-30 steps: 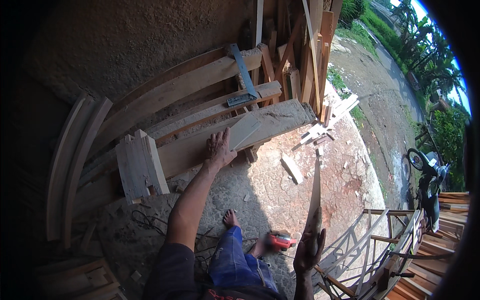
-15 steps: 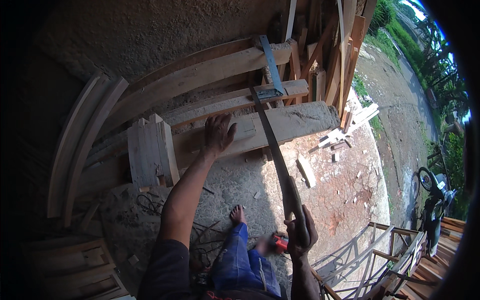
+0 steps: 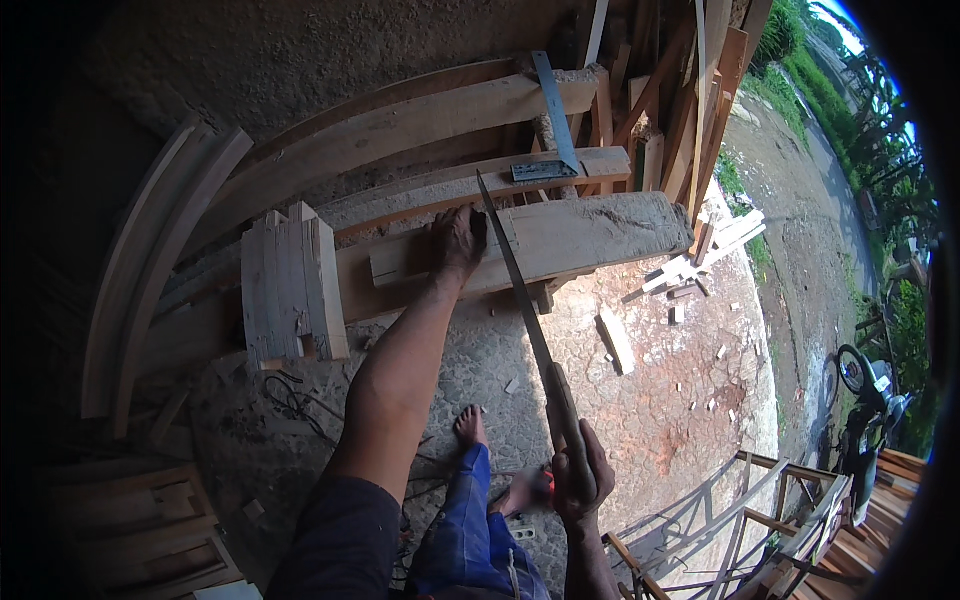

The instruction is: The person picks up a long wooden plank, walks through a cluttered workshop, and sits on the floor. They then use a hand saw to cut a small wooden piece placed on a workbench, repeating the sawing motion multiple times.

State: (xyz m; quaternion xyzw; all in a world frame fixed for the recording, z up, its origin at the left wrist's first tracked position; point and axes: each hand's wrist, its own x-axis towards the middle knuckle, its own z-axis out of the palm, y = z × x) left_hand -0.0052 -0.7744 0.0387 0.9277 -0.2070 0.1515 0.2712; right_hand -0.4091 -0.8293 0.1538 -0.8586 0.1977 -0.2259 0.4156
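My right hand (image 3: 585, 470) grips the wooden handle of a handsaw (image 3: 525, 295), its long blade pointing away from me. The blade crosses above a light wooden plank (image 3: 405, 260), close to the plank's right end. That plank lies on a thick, rough-ended beam (image 3: 600, 232). Beside the blade, my left hand (image 3: 460, 242) has its fingers curled over the plank, near the far edge. Whether the saw teeth touch the wood, I cannot tell. Beyond the beam, a try square (image 3: 555, 110) with a metal blade lies across other timbers.
A cluster of upright wooden blocks (image 3: 290, 285) stands at the beam's left. Long boards lean at the left and at the back right. Offcuts (image 3: 617, 340) and cables lie on the floor by my feet. A motorcycle (image 3: 868, 405) and a slatted frame (image 3: 790, 490) are at the right.
My left hand has slid right and away from me, and its fingers have curled in beside the blade. The saw's tip has swung left, and my right hand has shifted slightly left.
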